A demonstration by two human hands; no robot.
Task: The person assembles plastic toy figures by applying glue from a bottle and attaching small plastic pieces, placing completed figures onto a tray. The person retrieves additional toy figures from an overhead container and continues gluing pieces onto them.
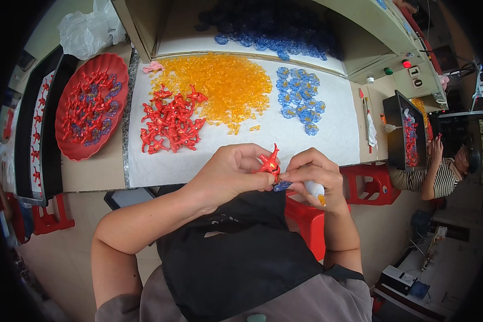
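Far left there's a red round tray [70, 140] loaded with finished red pieces sitting on blue ones. Next over, on the white sheet [198, 161], is a pile of loose red figures [169, 123], then a big heap of clear orange pieces [220, 86], then a smaller bunch of blue pieces [300, 99].

Down in front of the sheet's near edge, the left hand [231, 174] is pinched shut around a small red figure [270, 161], thumb and fingertips on its lower part so the top pokes up above the knuckles. The right hand [311, 177] is touching it from the other side, fingers curled tight, pressing a blue piece [282, 186] up against the bottom of the figure. There's also a white tube with an orange tip [316, 192] tucked in that same palm.
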